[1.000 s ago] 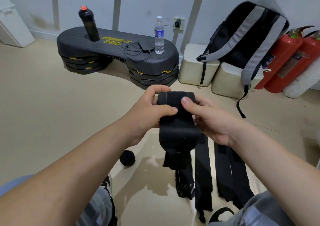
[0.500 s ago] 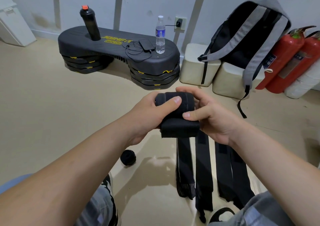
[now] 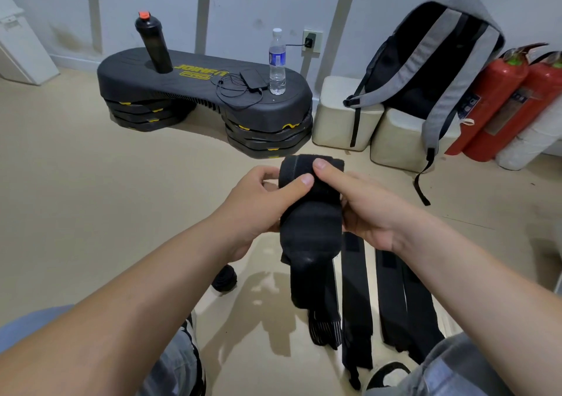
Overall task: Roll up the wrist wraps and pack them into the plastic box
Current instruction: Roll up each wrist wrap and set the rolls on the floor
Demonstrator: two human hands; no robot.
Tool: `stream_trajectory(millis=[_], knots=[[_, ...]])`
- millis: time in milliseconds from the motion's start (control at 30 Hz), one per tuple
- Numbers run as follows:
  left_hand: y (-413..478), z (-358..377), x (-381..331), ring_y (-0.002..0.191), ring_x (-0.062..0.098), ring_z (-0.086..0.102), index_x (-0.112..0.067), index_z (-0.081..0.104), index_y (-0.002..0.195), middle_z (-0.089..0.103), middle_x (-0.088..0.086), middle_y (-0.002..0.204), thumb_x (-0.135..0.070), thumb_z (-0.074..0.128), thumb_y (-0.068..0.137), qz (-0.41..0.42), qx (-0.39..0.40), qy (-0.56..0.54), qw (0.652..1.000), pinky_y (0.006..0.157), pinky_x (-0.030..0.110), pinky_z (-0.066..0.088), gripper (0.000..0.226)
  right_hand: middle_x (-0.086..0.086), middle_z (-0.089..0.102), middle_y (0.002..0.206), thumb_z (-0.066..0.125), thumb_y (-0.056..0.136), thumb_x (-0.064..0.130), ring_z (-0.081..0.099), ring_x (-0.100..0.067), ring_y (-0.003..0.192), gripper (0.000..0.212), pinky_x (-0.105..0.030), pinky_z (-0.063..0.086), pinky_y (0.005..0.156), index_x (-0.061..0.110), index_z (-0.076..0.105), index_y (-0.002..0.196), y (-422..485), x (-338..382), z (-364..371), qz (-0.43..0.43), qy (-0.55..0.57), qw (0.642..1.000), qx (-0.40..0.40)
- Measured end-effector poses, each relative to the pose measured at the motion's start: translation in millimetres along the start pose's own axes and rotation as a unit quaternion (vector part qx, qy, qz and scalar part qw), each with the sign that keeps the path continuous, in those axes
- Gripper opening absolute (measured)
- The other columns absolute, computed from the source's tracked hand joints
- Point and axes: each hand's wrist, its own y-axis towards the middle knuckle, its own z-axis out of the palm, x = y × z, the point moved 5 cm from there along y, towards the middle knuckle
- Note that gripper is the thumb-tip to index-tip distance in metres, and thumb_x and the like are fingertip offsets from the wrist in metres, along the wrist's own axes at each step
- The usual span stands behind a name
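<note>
Compared with half a second ago, more of the black wrist wrap point(image 3: 310, 213) hangs loose below the hands, its tail now reaching down over the flat wraps on the floor, and the right thumb has shifted up onto the top of the roll beside the left thumb. From the left: a finished rolled wrap point(image 3: 224, 279) sits alone on the beige floor point(image 3: 91, 198), just beside the left forearm. Next, the left hand point(image 3: 258, 204) is clamped on the left end of the roll, thumb pressed across its front. At centre, the partly rolled wrap is held in the air between both hands, the rolled part on top and the loose length drooping. To its right, the right hand point(image 3: 371, 210) grips the roll's other side, thumb on top and fingers wrapped behind. Under and to the right of the hands, several unrolled wraps point(image 3: 355, 298) lie flat on the floor in parallel strips, near the person's knees. No plastic box can be made out.
</note>
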Motion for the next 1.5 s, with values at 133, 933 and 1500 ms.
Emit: stream_trajectory(millis=[133, 933, 1500], knots=[[-3.1, 9.7, 2.0, 0.078, 0.018, 0.075, -0.01, 0.068, 0.122, 0.079, 0.0, 0.093, -0.055, 0.058, 0.104, -0.057, 0.05, -0.004, 0.997, 0.066, 0.036, 0.061, 0.049, -0.011, 0.076, 0.127, 0.068, 0.099, 0.029, 0.076, -0.027, 0.113, 0.04, -0.04, 0.064, 0.081, 0.014, 0.064, 0.137, 2.4, 2.1, -6.3, -0.025, 0.086, 0.996, -0.018], [5.6, -1.4, 0.6, 0.095, 0.024, 0.079, -0.007, 0.063, 0.125, 0.077, 0.013, 0.115, -0.029, 0.076, 0.095, -0.015, 0.017, -0.021, 1.0, 0.072, 0.037, 0.064, 0.04, -0.012, 0.076, 0.125, 0.072, 0.09, 0.04, 0.074, -0.031, 0.116, 0.05, -0.044, 0.061, 0.096, 0.013, 0.069, 0.132, -2.3, -3.1, 12.8, 0.006, 0.026, 0.998, 0.056], [-0.3, 11.0, 7.8, 0.059, 0.015, 0.071, -0.007, 0.064, 0.119, 0.072, -0.006, 0.065, -0.045, 0.063, 0.104, -0.057, 0.039, -0.019, 0.997, 0.059, 0.028, 0.059, 0.041, -0.007, 0.08, 0.114, 0.076, 0.09, 0.003, 0.079, -0.026, 0.1, 0.045, -0.04, 0.064, 0.072, 0.014, 0.062, 0.132, 4.9, -0.3, -6.1, -0.021, 0.127, 0.99, -0.054]])
